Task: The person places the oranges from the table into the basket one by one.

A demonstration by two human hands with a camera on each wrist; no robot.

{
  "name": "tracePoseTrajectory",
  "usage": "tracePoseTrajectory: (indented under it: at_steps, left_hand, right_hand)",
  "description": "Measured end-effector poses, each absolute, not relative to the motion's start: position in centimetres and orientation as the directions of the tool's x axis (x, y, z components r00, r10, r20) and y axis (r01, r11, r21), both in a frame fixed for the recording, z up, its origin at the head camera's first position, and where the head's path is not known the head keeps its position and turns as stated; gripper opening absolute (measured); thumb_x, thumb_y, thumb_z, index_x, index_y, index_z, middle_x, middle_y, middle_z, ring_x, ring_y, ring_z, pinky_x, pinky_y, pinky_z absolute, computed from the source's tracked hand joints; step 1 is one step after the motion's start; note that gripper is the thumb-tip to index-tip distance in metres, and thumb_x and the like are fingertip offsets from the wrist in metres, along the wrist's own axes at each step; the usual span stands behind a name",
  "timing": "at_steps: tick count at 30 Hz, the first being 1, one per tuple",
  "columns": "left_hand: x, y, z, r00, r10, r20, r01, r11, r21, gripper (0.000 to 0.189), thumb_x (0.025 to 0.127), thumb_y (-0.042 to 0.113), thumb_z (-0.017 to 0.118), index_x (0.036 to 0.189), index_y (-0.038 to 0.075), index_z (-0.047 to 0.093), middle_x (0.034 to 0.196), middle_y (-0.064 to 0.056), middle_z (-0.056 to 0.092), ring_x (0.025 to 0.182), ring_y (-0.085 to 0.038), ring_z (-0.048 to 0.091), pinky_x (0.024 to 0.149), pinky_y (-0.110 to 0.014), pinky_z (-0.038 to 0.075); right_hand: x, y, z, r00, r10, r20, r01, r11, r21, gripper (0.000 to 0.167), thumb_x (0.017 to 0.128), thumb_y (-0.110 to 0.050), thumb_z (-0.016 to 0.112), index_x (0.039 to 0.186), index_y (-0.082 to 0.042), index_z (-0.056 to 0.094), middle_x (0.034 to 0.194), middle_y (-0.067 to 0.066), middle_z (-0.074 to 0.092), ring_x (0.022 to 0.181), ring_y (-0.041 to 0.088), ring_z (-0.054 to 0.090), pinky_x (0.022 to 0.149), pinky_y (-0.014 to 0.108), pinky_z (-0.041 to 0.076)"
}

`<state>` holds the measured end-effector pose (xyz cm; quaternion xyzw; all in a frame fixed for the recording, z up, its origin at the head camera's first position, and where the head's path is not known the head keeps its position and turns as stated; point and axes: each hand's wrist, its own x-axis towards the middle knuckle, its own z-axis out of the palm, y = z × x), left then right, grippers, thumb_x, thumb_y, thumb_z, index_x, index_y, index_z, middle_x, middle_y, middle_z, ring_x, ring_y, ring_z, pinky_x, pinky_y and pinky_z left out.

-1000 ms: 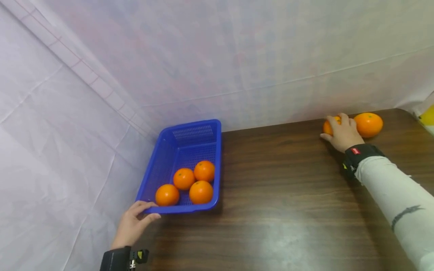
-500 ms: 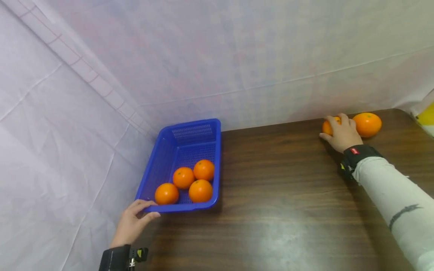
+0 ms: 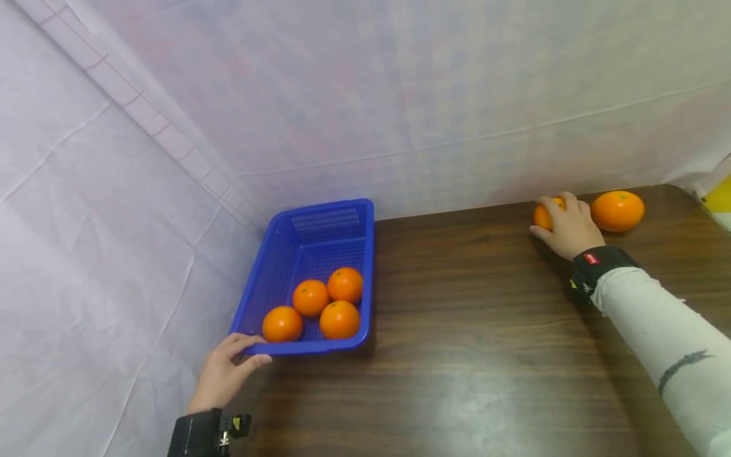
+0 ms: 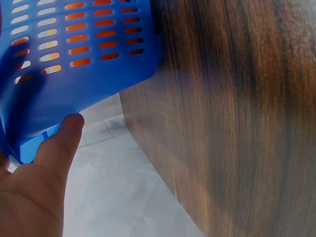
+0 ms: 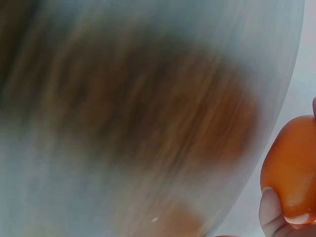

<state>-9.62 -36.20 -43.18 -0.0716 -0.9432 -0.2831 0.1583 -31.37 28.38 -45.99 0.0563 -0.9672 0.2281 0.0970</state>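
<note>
At the near left corner of a blue plastic basket [image 3: 320, 347], my left hand [image 3: 224, 373] pinches the rim, fingers inside and thumb outside. In the left wrist view the thumb [image 4: 61, 143] lies against the basket's slotted wall. Several oranges sit in the basket's near half, one of them an orange [image 3: 282, 324] close to my left fingertips. Far off at the back right, my right hand [image 3: 573, 230] grips an orange [image 3: 542, 217], its fingers over the top. The right wrist view shows that fruit at its right edge, with fingertips [image 5: 270, 210] curled round it.
Another orange [image 3: 618, 211] rests on the brown wood-grain table [image 3: 457, 304], just right of my right hand. White sheeting [image 3: 445, 127] hangs along the table's back edge and left side. Something yellow [image 3: 719, 195] shows at the far right.
My right hand has shifted slightly left with its orange, widening the gap to the orange on its right. The left hand stays at the basket's corner.
</note>
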Motion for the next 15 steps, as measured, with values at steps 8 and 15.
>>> tracePoseTrajectory:
  at_steps: [8,15]
  left_hand:
    - [-9.6,-36.2,-43.2,-0.943,0.035,0.332,0.210,0.836,0.507,0.026,0.075,0.014,0.088,0.098,0.012,0.078,0.095,0.002,0.069,0.088,0.005,0.055,0.076,-0.018,0.048]
    - [-9.6,-36.1,-43.3,-0.937,0.037,0.348,0.222,0.831,0.510,0.026,0.074,0.014,0.089,0.098,0.014,0.078,0.094,0.004,0.069,0.088,0.005,0.056,0.077,-0.016,0.046]
  right_hand:
    - [-31.2,26.2,-45.2,-0.972,-0.083,0.219,-0.173,0.886,-0.430,0.064,0.097,-0.035,0.066,0.150,-0.012,0.038,0.150,0.033,0.026,0.132,0.060,0.025,0.093,0.078,0.037]
    - [-30.9,24.1,-45.2,-0.961,-0.148,0.235,-0.240,0.868,-0.434,0.062,0.096,-0.032,0.069,0.148,-0.014,0.041,0.148,0.030,0.029,0.132,0.059,0.028,0.096,0.076,0.038]
